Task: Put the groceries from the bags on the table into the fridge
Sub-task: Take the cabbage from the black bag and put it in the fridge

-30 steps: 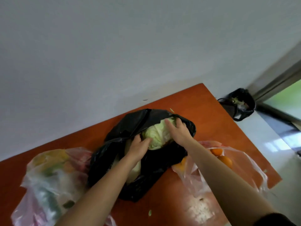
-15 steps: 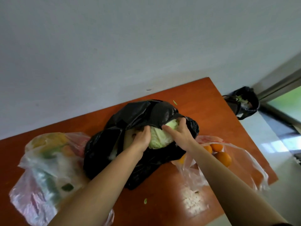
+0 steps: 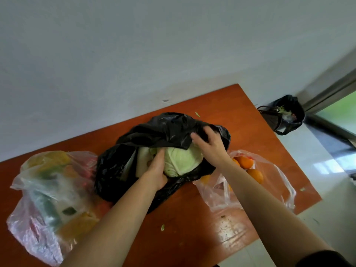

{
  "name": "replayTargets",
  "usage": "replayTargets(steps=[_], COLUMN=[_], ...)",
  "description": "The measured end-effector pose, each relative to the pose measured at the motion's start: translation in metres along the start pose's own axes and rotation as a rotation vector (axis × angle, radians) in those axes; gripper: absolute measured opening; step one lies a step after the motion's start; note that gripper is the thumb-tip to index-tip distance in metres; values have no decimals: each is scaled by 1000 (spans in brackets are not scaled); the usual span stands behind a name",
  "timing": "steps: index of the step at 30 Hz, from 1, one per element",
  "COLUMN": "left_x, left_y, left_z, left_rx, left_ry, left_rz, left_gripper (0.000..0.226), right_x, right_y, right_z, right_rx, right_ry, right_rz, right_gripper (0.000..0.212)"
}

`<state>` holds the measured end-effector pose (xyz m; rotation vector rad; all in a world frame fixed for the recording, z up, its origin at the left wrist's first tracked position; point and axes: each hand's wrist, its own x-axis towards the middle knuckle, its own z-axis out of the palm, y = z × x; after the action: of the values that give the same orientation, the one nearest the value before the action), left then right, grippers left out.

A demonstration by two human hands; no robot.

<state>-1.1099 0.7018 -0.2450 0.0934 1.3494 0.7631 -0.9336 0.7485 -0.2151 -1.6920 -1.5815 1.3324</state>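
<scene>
A pale green cabbage (image 3: pixel 183 160) lies inside a black plastic bag (image 3: pixel 152 135) in the middle of the orange-brown table (image 3: pixel 240 110). My left hand (image 3: pixel 157 168) cups the cabbage's left and lower side, reaching into the bag's mouth. My right hand (image 3: pixel 209 146) grips the bag's upper rim and holds it over the top of the cabbage. A second pale item shows in the bag left of the cabbage, mostly hidden.
A clear bag (image 3: pixel 48 189) with mixed vegetables lies at the left. At the right a clear bag (image 3: pixel 277 182) holds oranges (image 3: pixel 246 162). A black bin with a bag (image 3: pixel 287 114) stands on the floor past the table's right end. A wall runs behind the table.
My right hand has moved from the cabbage up to the black bag's rim and pulled it back. My left hand has slid lower around the cabbage, and more of it shows.
</scene>
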Motion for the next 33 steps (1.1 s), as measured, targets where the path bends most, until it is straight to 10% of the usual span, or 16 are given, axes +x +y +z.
replayTargets(steps=[9,12,16,33], left_x=[-12,-10,-8,-110], left_y=[0,2,1,2], left_z=[1,4,9,25], left_rx=[29,-6,-68,-16], left_ry=[-64,-56,-39,289], left_rz=[32,7,25,143], left_gripper=[75,58,60,51], right_x=[28,17,4,-70], right_y=[20,20,8,-43], right_z=[-13,-13,5,-9], right_rx=[-2,-49,-111,-42], right_ry=[115,104,-202,-161], right_rz=[464,296,258,95], right_gripper=[74,63,101,114])
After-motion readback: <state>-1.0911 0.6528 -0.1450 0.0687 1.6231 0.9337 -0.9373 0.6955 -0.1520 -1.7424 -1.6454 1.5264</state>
